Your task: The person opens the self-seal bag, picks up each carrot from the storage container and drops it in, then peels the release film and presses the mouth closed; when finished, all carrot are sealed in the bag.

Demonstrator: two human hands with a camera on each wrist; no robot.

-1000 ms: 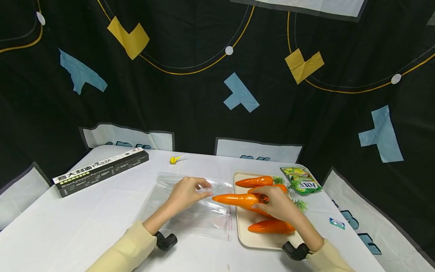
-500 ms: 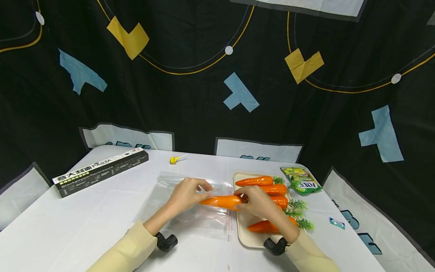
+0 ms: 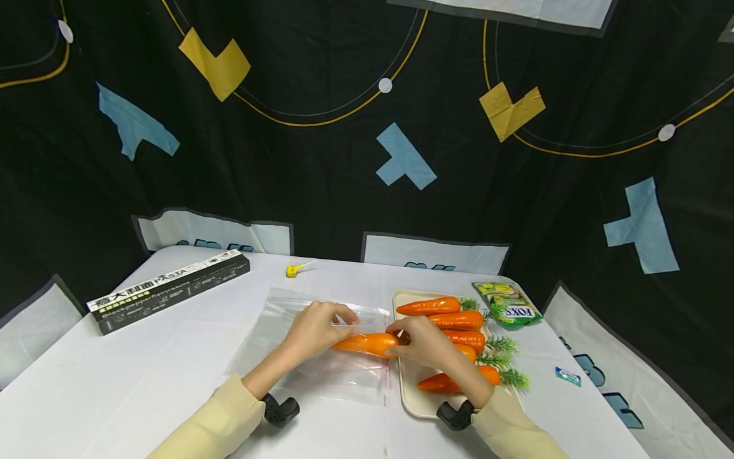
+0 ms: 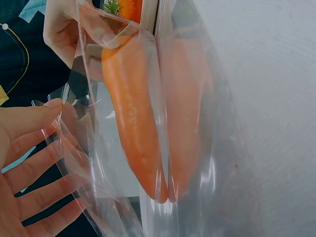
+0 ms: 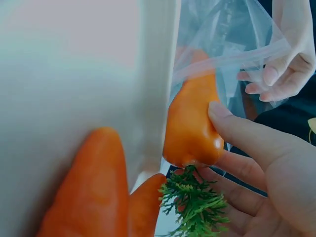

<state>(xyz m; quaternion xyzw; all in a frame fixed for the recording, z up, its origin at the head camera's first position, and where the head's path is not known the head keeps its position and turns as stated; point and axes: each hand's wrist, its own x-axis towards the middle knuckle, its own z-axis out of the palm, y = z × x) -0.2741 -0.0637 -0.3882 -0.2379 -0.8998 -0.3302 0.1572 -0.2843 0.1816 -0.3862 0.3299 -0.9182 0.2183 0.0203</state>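
Step in hand, as judged: loading a carrot [image 3: 367, 344] into a clear plastic bag [image 3: 321, 363] lying flat on the white surface [image 3: 143, 382]. Right hand [image 3: 427, 344] has its grip closed round the carrot's thick end, thumb and fingers [image 5: 242, 131] curled on it, leafy top in the palm; the tip half lies inside the bag mouth, the thick end outside, just beside the tray [image 3: 410, 398]. Left hand [image 3: 312, 328] pinches the bag's upper lip and lifts it open. Next move probably calls for a push along the carrot's axis while the lip is held up, then release. More carrots [image 3: 453, 319] lie on the tray. Farther off: a candy packet [image 3: 507, 305], a pasta box [image 3: 169, 290], a lollipop [image 3: 294, 270]. Hard to make out: the bag's far edges against the white; the right palm hides the carrot's top in the head view.
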